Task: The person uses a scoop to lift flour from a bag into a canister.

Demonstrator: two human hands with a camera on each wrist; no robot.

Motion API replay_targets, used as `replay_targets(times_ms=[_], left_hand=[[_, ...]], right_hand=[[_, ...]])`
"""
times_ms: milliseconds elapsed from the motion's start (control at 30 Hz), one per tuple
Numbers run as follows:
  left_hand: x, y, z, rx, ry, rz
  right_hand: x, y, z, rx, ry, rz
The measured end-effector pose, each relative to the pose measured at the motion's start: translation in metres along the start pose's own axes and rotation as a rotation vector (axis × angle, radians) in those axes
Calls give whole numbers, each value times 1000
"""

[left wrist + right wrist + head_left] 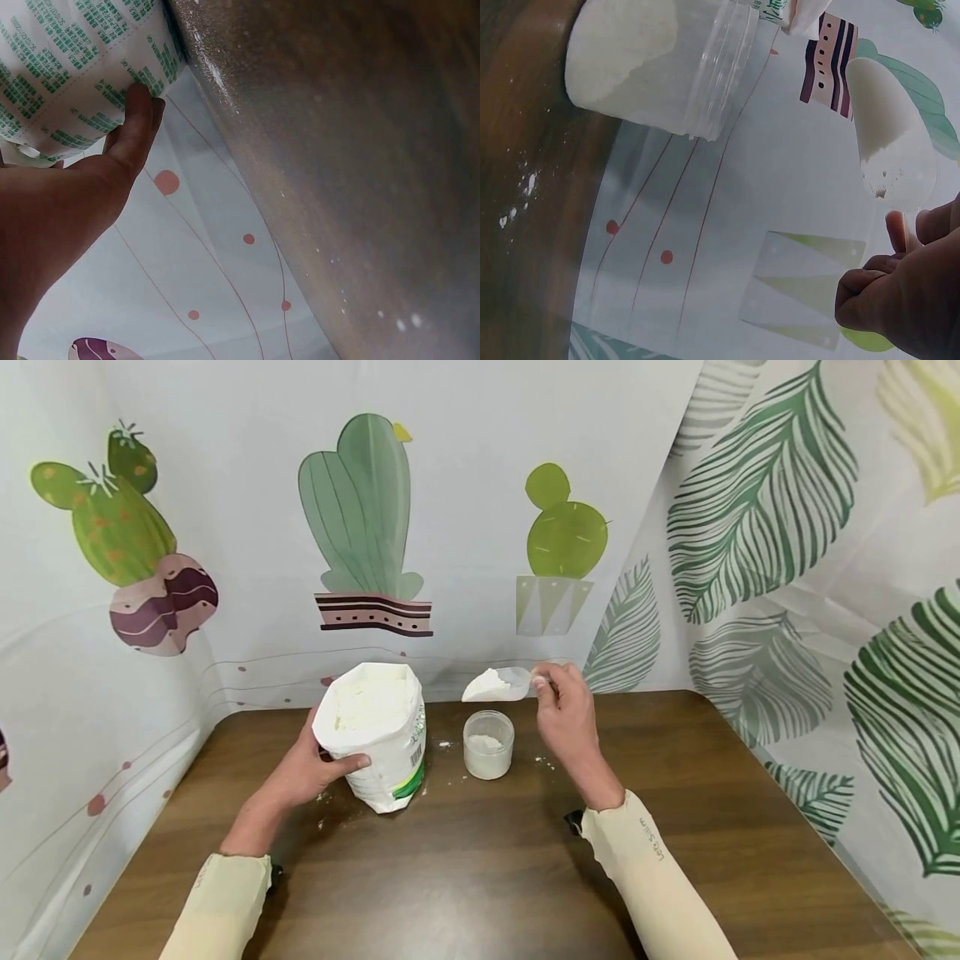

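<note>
My right hand pinches the handle of a clear plastic scoop heaped with white powder. The scoop hangs above and just behind a clear round jar, which is partly filled with the same powder. In the right wrist view the scoop shows powder toward its tip, and the jar stands beside it. My left hand grips the side of an opened white bag of powder, thumb across its front. In the left wrist view, fingers hold the bag's green-printed side.
Everything stands on a brown wooden table. Spilled powder specks dot the wood around the jar and bag. Close behind the table hangs a white cloth backdrop printed with cacti and leaves.
</note>
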State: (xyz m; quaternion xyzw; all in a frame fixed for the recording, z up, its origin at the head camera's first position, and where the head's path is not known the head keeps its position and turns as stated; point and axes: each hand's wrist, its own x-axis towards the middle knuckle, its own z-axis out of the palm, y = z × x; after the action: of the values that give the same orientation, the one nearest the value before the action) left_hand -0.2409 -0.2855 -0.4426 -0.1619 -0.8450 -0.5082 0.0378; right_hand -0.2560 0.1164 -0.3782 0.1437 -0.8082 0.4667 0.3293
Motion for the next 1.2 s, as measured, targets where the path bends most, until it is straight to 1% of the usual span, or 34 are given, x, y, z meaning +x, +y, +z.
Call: replay_targets(times_ms=[167,300,433,700,800,1067,1200], left_hand=[[0,0,0,-26,-1,12],[0,1,-1,-20,1,9],[-1,1,-2,-3,7,3],[0,-2,-1,-17,0,20],[0,-2,-1,-3,4,14],[3,-3,0,-17,0,10],[2,-2,0,-15,1,6]], right_hand=[[-2,4,-3,-8,2,-2],[-2,6,-5,-31,0,1],[-2,7,-7,-38,-18,21],[-1,11,-16,-50,-48,56],[0,13,-18,-61,-60,59],[4,15,-22,-74,-83,72],[3,17,-22,-77,-108,66]])
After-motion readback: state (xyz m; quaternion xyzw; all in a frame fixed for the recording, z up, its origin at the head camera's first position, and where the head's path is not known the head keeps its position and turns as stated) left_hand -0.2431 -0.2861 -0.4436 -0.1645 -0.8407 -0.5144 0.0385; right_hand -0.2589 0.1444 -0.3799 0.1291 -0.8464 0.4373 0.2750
